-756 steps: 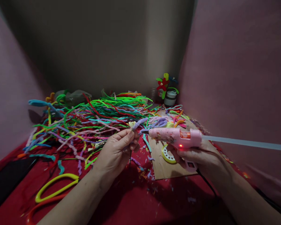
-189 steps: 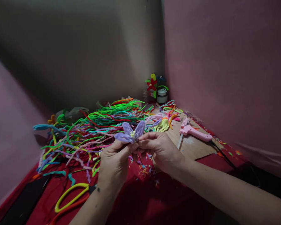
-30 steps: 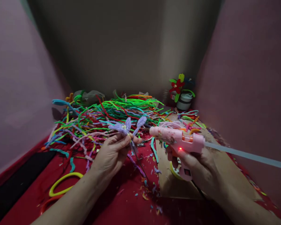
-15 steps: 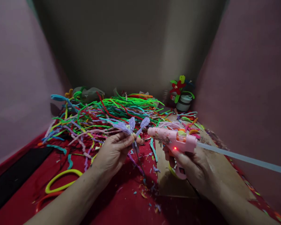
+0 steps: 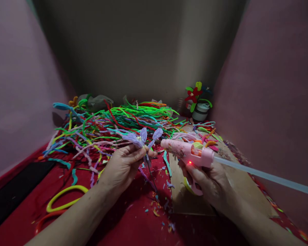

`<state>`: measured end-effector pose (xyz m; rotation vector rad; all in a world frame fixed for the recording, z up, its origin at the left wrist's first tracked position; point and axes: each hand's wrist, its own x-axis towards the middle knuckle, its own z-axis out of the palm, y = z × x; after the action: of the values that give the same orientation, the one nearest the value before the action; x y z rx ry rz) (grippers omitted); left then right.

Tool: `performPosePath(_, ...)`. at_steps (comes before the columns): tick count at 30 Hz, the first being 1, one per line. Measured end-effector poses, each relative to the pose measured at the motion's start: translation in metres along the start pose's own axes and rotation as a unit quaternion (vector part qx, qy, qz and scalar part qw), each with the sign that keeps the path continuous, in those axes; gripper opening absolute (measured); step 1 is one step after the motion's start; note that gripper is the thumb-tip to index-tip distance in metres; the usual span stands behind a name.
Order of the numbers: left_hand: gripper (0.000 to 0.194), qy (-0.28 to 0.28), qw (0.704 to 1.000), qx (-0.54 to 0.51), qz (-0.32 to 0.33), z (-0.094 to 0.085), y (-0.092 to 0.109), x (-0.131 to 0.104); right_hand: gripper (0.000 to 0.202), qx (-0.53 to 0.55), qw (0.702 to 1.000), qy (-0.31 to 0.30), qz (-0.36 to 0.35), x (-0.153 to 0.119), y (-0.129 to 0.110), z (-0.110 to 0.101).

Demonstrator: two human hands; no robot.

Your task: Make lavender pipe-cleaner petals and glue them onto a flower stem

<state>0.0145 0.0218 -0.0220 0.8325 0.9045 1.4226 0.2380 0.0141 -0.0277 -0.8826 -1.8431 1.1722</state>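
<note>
Between its thumb and fingers, my left hand [image 5: 125,165] pinches a lavender pipe-cleaner flower [image 5: 143,135] with several looped petals and a thin dark stem hanging down. My right hand [image 5: 207,181] is wrapped round the grip of a pink glue gun [image 5: 187,151], whose red light is lit. A long translucent glue stick [image 5: 267,176] extends from its rear to the right. The nozzle points left, a short way right of the rightmost petal and not touching it.
A heap of coloured pipe cleaners [image 5: 128,118] lies behind my hands. Yellow-handled scissors [image 5: 50,205] rest at left. Brown board [image 5: 192,205] lies under my right hand. At back right are a red flower [image 5: 193,95] and a pale jar [image 5: 200,112]. Scraps dot the red cloth [image 5: 133,218].
The whole view has shifted slightly, moving things a little to the left. Both hands keep their holds, and the nozzle looks slightly closer to the petal.
</note>
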Motion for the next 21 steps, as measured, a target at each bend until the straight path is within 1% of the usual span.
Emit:
performPosePath(3, 0.011, 0.001, 1.0, 0.005, -0.001, 0.0011, -0.0006, -0.0002, 0.028, 0.005, 0.999, 0.035, 0.004, 0.0001, 0.0011, 0.0001)
performPosePath(9, 0.009, -0.007, 1.0, 0.002, 0.0, 0.002, -0.0012, -0.0011, 0.03, 0.013, 0.998, 0.058, -0.007, -0.0018, 0.0053, 0.0023)
performPosePath(15, 0.008, -0.012, 1.0, -0.004, -0.003, 0.0013, -0.0021, -0.001, 0.026, 0.021, 0.997, 0.062, -0.034, -0.0017, 0.0062, 0.0027)
performPosePath(21, 0.007, -0.01, 1.0, -0.003, 0.0, 0.002, -0.0013, -0.0003, 0.026, 0.023, 0.997, 0.054, -0.04, -0.0018, 0.0051, 0.0029)
